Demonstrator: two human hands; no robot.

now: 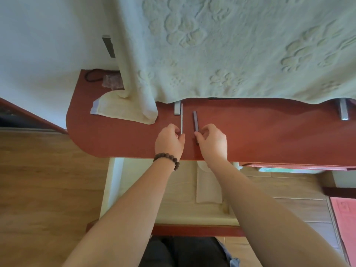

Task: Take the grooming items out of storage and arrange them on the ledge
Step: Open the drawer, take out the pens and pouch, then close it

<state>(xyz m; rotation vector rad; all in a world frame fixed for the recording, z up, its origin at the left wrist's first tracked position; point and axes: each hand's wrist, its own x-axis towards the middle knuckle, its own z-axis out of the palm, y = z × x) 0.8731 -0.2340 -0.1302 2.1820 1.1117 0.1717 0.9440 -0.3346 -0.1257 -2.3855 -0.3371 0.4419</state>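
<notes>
Two slim stick-shaped grooming items lie side by side on the red-brown ledge (269, 135), pointing away from me. My left hand (169, 140), with a bead bracelet at the wrist, pinches the near end of the pale silver stick (181, 120). My right hand (212, 141) pinches the near end of the dark purple-grey stick (195, 121). Below the ledge an open drawer (173, 209) shows a pale bottom and a white flat sheet (207, 187).
A large pale green towel (231, 51) hangs over the back of the ledge, its folded end (123, 108) lying on the left. Metal brackets (343, 110) stick out from under it. A black cord loop (94, 75) and a crumpled wrapper (112, 80) sit at the far left corner.
</notes>
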